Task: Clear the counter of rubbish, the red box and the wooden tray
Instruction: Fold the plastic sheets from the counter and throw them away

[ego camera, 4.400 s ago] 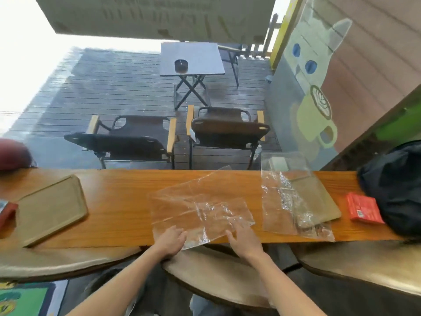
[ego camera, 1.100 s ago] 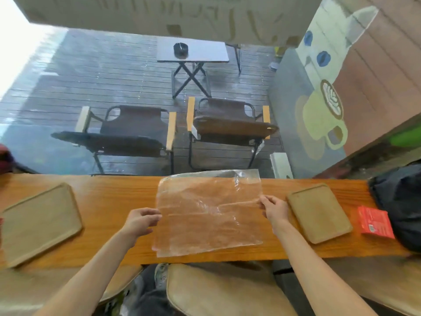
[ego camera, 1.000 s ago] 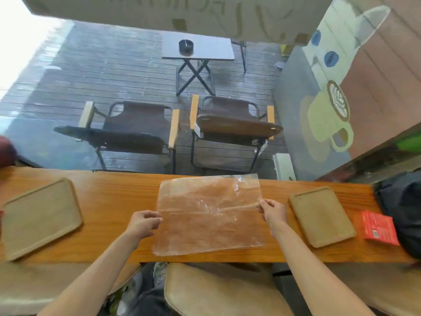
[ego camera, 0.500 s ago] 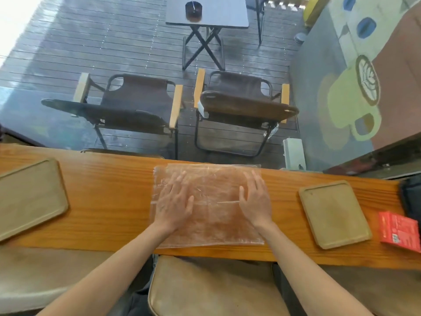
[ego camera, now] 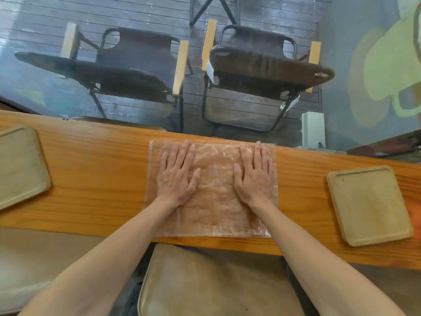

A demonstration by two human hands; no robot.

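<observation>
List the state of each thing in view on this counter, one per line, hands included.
clear plastic bag: spread flat on the counter, pressed down by both palms.
left hand: open, palm down on the bag, no grip.
right hand: open, palm down on the bag, no grip.
right wooden tray: flat on the counter, bare.
left wooden tray: flat on the counter, partly cut off by the frame.
counter: not yet cleared.

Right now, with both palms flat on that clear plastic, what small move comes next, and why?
Probably fold the plastic sheet in half. Both hands, left and right, press it flat on the counter, so it seems ready to be folded small for throwing away.
</observation>
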